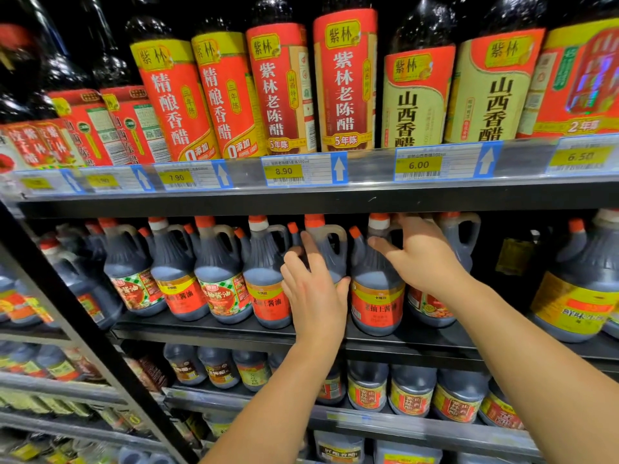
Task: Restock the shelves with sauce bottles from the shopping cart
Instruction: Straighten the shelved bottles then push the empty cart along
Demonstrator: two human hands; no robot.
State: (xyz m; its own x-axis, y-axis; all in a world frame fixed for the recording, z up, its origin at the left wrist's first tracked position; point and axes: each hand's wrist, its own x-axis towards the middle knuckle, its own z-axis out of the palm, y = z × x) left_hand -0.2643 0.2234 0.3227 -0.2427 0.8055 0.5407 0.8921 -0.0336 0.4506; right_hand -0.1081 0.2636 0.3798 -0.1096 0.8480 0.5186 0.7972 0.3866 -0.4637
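Dark soy sauce jugs with orange caps and loop handles fill the middle shelf point(214, 328). My left hand point(315, 289) wraps the front of one jug point(326, 249) standing in the row, with the thumb on its right side. To its right stands a red-labelled jug point(376, 306). My right hand point(422, 256) reaches over that jug's shoulder with fingers spread, resting against the jug behind it point(430, 308), whose upper part it hides. No shopping cart is in view.
The upper shelf point(368, 195) carries tall vinegar bottles point(345, 82) behind price tags and hangs close above the jug caps. Yellow-labelled jugs point(576, 296) stand at the right. Smaller jugs point(412, 390) fill the shelf below. A black upright post point(83, 323) slants at the left.
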